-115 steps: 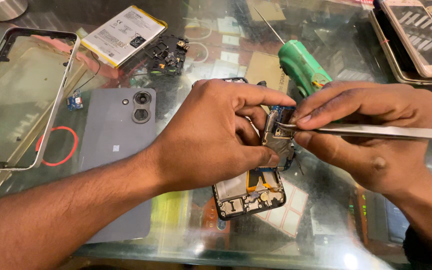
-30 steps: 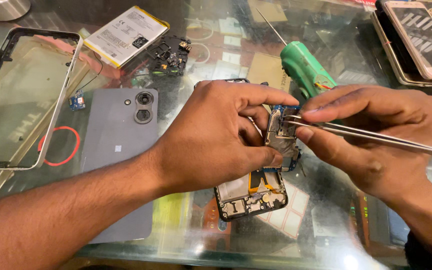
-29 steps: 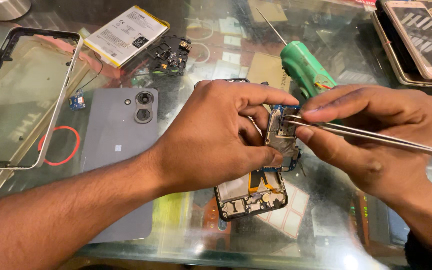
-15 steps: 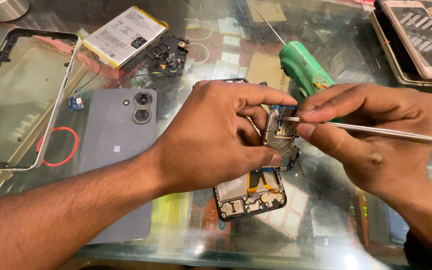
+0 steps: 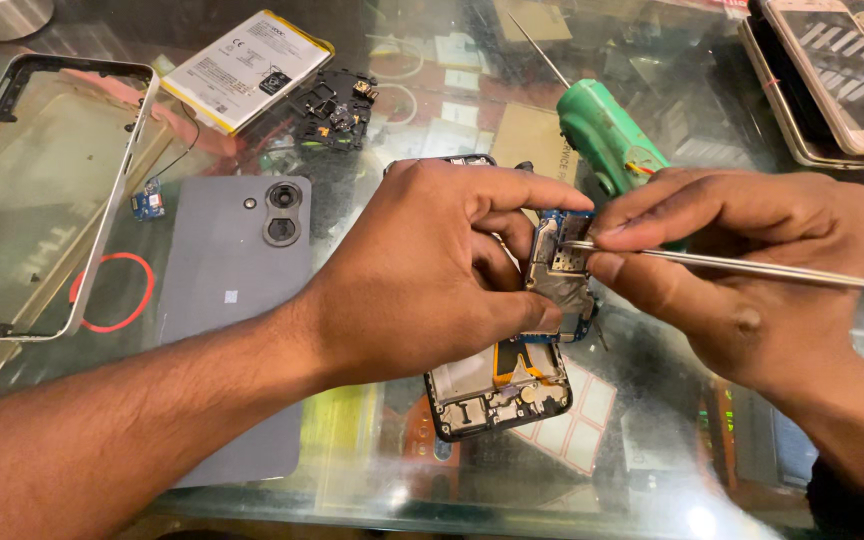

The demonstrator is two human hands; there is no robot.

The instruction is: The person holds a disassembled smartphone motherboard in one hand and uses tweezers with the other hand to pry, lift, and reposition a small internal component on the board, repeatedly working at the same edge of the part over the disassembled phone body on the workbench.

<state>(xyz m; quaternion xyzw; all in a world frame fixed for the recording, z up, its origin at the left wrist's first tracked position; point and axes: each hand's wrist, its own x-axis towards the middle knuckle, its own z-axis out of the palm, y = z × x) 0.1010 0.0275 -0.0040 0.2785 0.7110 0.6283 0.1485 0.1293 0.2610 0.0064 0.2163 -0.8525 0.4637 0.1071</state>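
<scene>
My left hand [image 5: 432, 270] pinches a small phone circuit board [image 5: 557, 272] with metal shields, holding it upright above an opened phone chassis [image 5: 497, 385] on the glass table. My right hand [image 5: 742, 270] grips thin metal tweezers [image 5: 752, 268], whose tips touch the upper part of the board. The tweezers' long end runs off to the right edge. Much of the chassis is hidden under my left hand.
A grey phone back cover [image 5: 237, 300] and a white-rimmed phone frame [image 5: 37, 200] lie at the left. A battery [image 5: 247, 70] and black parts [image 5: 332, 105] sit at the back. A green-handled tool [image 5: 607, 140] lies behind my hands; phones [image 5: 832, 80] rest far right.
My right hand has shifted slightly left and the tweezers have levelled out, tips still on the board. My left hand keeps the board in the same place.
</scene>
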